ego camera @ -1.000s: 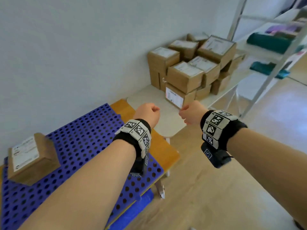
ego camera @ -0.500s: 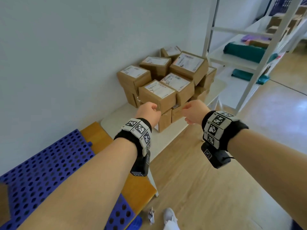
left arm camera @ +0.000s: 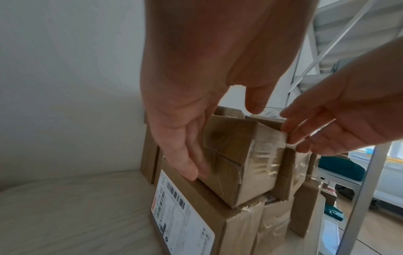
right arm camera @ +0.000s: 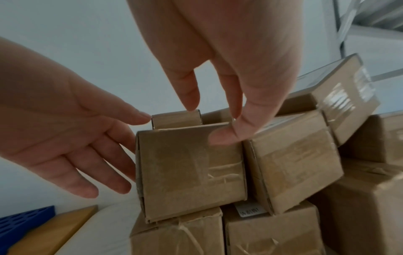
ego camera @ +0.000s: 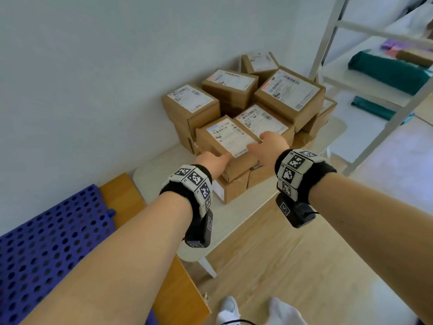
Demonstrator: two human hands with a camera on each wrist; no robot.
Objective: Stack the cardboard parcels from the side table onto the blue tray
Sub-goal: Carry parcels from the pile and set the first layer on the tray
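Both hands close in on the nearest top parcel [ego camera: 230, 141], a small brown cardboard box with a white shipping label, which sits on the heap of similar taped boxes [ego camera: 253, 118] on the pale side table [ego camera: 164, 174]. My left hand [ego camera: 214, 160] lies with straight fingers [left arm camera: 187, 155] flat along the box's left side; the right hand [ego camera: 269, 146] has spread fingers, its fingertips [right arm camera: 222, 136] touching the upper right edge where a neighbouring box [ego camera: 263, 120] presses close. Neither hand has clamped on yet; the box sits between two open palms.

To lift well, I would judge that the right fingers need to work into the tight seam beside the neighbour, then both palms squeeze evenly and raise the box straight up, so the tilted boxes leaning nearby are not dragged along. The perforated blue plastic tray [ego camera: 46, 242] lies to the left on an orange wooden surface [ego camera: 121, 195], well apart from the heap.

Compared with a moment ago, the fists have opened and reached the heap, and the view has swung from tray to table.
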